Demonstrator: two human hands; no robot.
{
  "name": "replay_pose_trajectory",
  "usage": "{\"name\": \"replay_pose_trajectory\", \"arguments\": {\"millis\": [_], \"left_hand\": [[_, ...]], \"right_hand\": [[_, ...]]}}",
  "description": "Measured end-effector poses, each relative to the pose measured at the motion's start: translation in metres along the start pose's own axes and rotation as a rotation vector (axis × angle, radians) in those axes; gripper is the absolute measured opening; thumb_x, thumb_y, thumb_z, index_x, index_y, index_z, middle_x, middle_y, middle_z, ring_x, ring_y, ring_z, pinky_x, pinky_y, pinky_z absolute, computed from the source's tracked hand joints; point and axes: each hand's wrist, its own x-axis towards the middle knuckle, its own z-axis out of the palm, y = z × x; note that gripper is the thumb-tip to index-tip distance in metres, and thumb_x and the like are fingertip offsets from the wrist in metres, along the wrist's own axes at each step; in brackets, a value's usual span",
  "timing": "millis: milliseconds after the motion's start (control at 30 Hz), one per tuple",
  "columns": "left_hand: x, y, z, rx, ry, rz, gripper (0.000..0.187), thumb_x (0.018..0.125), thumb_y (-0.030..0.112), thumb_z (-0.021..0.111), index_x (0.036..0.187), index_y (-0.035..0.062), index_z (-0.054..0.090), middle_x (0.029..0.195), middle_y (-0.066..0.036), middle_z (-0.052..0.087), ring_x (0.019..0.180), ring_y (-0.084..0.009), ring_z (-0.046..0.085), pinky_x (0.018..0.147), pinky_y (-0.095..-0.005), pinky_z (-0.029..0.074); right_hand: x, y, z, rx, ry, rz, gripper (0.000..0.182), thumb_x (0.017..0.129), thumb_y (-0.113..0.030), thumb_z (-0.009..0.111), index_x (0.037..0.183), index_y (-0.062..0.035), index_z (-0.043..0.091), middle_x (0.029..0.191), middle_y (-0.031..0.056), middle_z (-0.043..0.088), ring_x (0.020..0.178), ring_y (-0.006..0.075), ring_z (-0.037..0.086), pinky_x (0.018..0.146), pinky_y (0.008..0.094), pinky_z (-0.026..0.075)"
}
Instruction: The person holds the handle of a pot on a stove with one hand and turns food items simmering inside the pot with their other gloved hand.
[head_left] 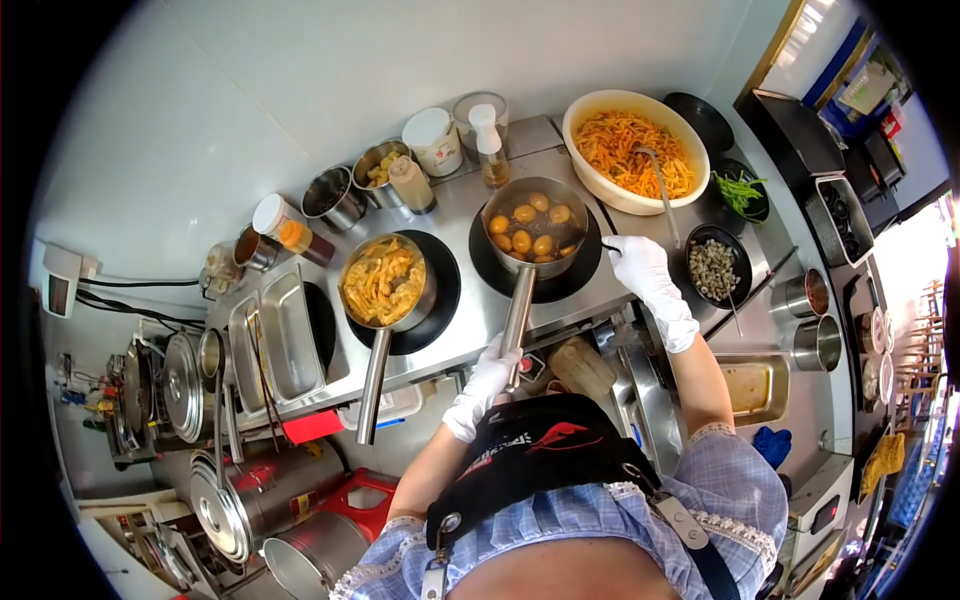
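My left hand (488,382), in a white glove, is wrapped round the long metal handle of a saucepan (521,300). Brown eggs (542,245) sit in dark liquid inside it, and the pan stands on a round black hob plate (585,270). To the right of the pan is my gloved right hand (640,265), its fingers closed near the rim. A thin dark piece shows at its fingertips; what it belongs to is too small to tell. Left of the egg pan, a second saucepan (378,345) holds yellowish food pieces on another black plate.
A large cream bowl (590,190) of shredded orange food with a ladle stands back right. Beside it are bowls of greens (740,192) and small diced pieces (714,268). Bottles and tubs, including a spray bottle (490,145), line the wall. Metal trays (290,335) lie at left.
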Motion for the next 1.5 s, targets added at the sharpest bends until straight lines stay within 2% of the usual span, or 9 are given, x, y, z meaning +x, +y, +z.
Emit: {"name": "replay_pose_trajectory", "arguments": {"millis": [233, 367, 533, 633, 800, 900, 1167, 1400, 1500], "left_hand": [[-0.002, 0.005, -0.001, -0.003, -0.032, -0.038, 0.048, 0.087, 0.015, 0.052, 0.131, 0.0045, 0.038, 0.07, -0.003, 0.054, 0.054, -0.0109, 0.051, 0.046, -0.0242, 0.044], [-0.003, 0.006, 0.0, 0.003, -0.037, -0.074, 0.047, 0.087, 0.015, 0.052, 0.131, 0.0041, 0.038, 0.07, -0.003, 0.054, 0.055, -0.011, 0.051, 0.046, -0.0239, 0.043], [-0.004, 0.009, 0.003, 0.069, 0.014, -0.052, 0.048, 0.087, 0.016, 0.053, 0.131, 0.0036, 0.038, 0.071, -0.003, 0.055, 0.056, -0.0105, 0.05, 0.048, -0.0228, 0.042], [-0.008, 0.014, 0.001, 0.056, -0.021, -0.097, 0.048, 0.087, 0.017, 0.053, 0.131, 0.0035, 0.038, 0.073, -0.003, 0.056, 0.06, -0.0099, 0.051, 0.052, -0.0226, 0.042], [0.0, 0.003, -0.001, 0.099, -0.003, -0.052, 0.05, 0.086, 0.017, 0.054, 0.13, 0.0, 0.038, 0.077, -0.003, 0.057, 0.066, -0.0101, 0.051, 0.059, -0.0222, 0.042], [0.0, 0.004, -0.001, 0.122, 0.003, -0.016, 0.052, 0.086, 0.017, 0.054, 0.131, -0.0023, 0.037, 0.079, -0.004, 0.057, 0.068, -0.0103, 0.051, 0.061, -0.0219, 0.042], [-0.007, 0.014, 0.0, 0.112, -0.017, -0.046, 0.051, 0.086, 0.018, 0.055, 0.13, -0.0015, 0.037, 0.079, -0.004, 0.057, 0.068, -0.0104, 0.052, 0.059, -0.0225, 0.043], [-0.001, 0.001, -0.002, 0.011, -0.037, -0.038, 0.046, 0.087, 0.017, 0.054, 0.128, 0.0018, 0.04, 0.07, -0.003, 0.054, 0.054, -0.0108, 0.051, 0.045, -0.0225, 0.042], [0.0, -0.002, -0.003, -0.007, -0.04, -0.059, 0.044, 0.087, 0.017, 0.053, 0.127, 0.0047, 0.04, 0.068, -0.002, 0.053, 0.05, -0.0109, 0.049, 0.042, -0.0236, 0.04]], "right_hand": [[0.004, -0.009, 0.028, -0.014, -0.173, -0.084, 0.022, 0.078, -0.019, 0.052, 0.093, -0.0164, 0.068, 0.091, 0.0111, 0.065, 0.088, 0.0295, 0.061, 0.079, 0.0385, 0.047], [0.0, -0.037, 0.054, 0.017, -0.164, -0.153, 0.024, 0.078, -0.019, 0.053, 0.099, -0.0163, 0.066, 0.088, 0.0121, 0.065, 0.083, 0.0303, 0.061, 0.075, 0.0393, 0.049], [0.01, -0.063, 0.104, -0.056, 0.069, -0.265, 0.027, 0.079, -0.015, 0.052, 0.104, -0.0176, 0.063, 0.071, 0.0099, 0.058, 0.063, 0.0279, 0.061, 0.054, 0.0403, 0.048], [0.023, -0.064, 0.115, -0.051, 0.125, -0.23, 0.024, 0.083, -0.016, 0.048, 0.101, -0.0153, 0.062, 0.072, 0.0101, 0.059, 0.066, 0.0274, 0.062, 0.056, 0.0399, 0.048], [0.03, -0.035, 0.115, -0.085, 0.244, -0.164, 0.028, 0.078, -0.012, 0.052, 0.104, -0.0157, 0.061, 0.071, 0.0096, 0.058, 0.062, 0.0278, 0.061, 0.053, 0.0403, 0.047], [0.016, -0.019, 0.101, -0.09, 0.193, -0.068, 0.029, 0.078, -0.013, 0.052, 0.104, -0.018, 0.064, 0.07, 0.0094, 0.059, 0.062, 0.0278, 0.061, 0.053, 0.0401, 0.048], [0.009, -0.008, 0.042, 0.006, 0.159, -0.104, 0.022, 0.081, -0.019, 0.053, 0.099, -0.0199, 0.066, 0.073, 0.0103, 0.06, 0.069, 0.0315, 0.06, 0.062, 0.0414, 0.048], [0.01, -0.009, -0.001, -0.158, -0.234, -0.094, 0.024, 0.079, -0.016, 0.052, 0.099, -0.0178, 0.067, 0.09, 0.013, 0.064, 0.084, 0.029, 0.062, 0.076, 0.0377, 0.047], [0.011, -0.01, 0.024, -0.022, -0.29, -0.046, 0.024, 0.079, -0.017, 0.052, 0.098, -0.0175, 0.067, 0.091, 0.0131, 0.064, 0.087, 0.0286, 0.061, 0.077, 0.0371, 0.047]]}}
